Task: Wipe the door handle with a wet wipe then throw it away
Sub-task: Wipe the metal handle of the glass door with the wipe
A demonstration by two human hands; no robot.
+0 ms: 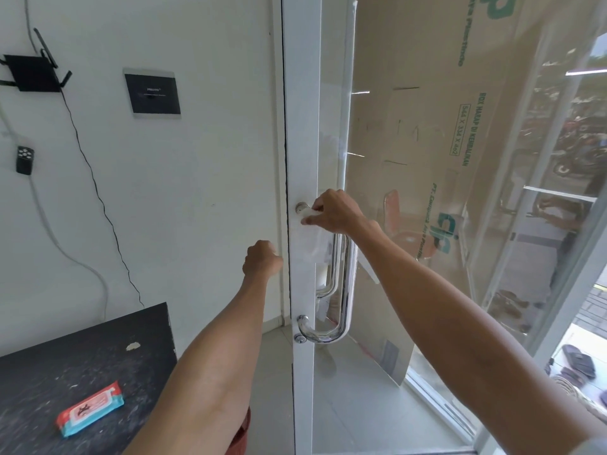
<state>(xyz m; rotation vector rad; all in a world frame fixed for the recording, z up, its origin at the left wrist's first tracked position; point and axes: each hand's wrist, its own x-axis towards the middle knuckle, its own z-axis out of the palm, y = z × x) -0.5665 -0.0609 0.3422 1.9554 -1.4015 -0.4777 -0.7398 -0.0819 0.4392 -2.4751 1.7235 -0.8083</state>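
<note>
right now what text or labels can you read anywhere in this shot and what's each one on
"PRESTO": black wall plate; the smaller line under it is too small to read.
"BOX HARAP DI KEMBALIKAN": cardboard sheet behind the glass, printed sideways.
"544 X 334 X 402": same cardboard, boxed; digits slightly uncertain.
"cjp": green logo on the cardboard, partly hidden by the right arm.
A "PT. ..." line beside it: too blurred to read.
Wet wipe pack label: too blurred to read.

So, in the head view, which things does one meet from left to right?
Black wall router → red wet wipe packet → black wall panel → left hand → right hand holding white wet wipe → brown cardboard sheet.
</note>
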